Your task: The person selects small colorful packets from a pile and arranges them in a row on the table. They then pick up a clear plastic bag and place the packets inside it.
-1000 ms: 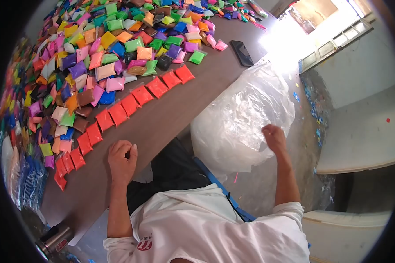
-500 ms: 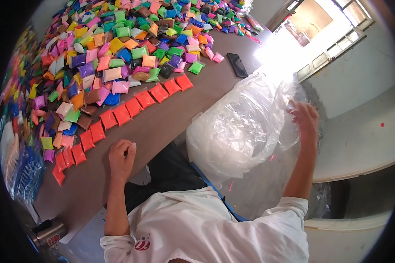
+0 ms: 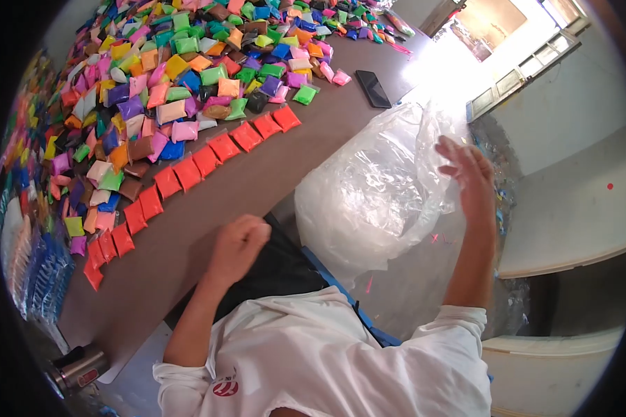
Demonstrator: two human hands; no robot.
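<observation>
My left hand is curled into a loose fist above the table's front edge, over my dark-clothed lap, and nothing shows in it. Beside the rim of a large clear plastic bag, my right hand is raised with its fingers apart. The bag stands bulging to the right of the table, its mouth loose and crumpled. On the table lies a slanting row of red packets, several of them side by side. Behind the row rises a big heap of small packets in many colours.
A black phone lies on the brown table near its right edge. At the lower left are a metal cup and a stack of clear-and-blue plastic packaging. White panels stand on the right, below a bright window.
My left hand has lifted from the table and moved right, toward the bag. My right hand has shifted slightly left and its fingers look apart from the bag's rim.
</observation>
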